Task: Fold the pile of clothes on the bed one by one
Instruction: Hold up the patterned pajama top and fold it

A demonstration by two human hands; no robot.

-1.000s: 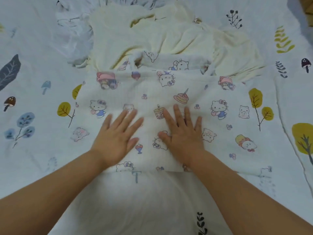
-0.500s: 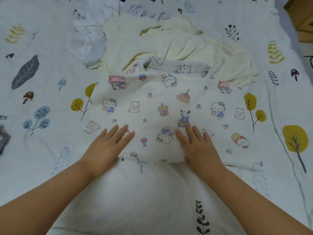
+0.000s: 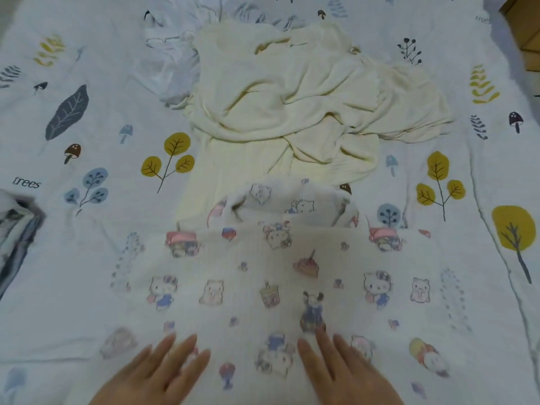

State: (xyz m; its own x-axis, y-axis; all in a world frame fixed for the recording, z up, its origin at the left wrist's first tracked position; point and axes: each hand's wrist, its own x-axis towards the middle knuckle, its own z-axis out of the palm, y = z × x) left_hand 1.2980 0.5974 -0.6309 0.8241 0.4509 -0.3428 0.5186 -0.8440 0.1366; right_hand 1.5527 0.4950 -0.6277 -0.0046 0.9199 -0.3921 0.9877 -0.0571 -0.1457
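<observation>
I am pressing my left hand (image 3: 159, 372) and right hand (image 3: 343, 372), both open-palmed and gripping nothing, onto the white cartoon-print cotton garment (image 3: 277, 276) to flatten it.

The only word that can be read is "trees" (image 3: 26, 182), in small dark slanted letters. It is printed on the white bed sheet (image 3: 87, 258) at the far left side, just left of a little blue tree drawing (image 3: 87, 188). At the far right top of the sheet there is 1 more tiny dark word (image 3: 482, 19), but it is too small and blurry to read.
</observation>
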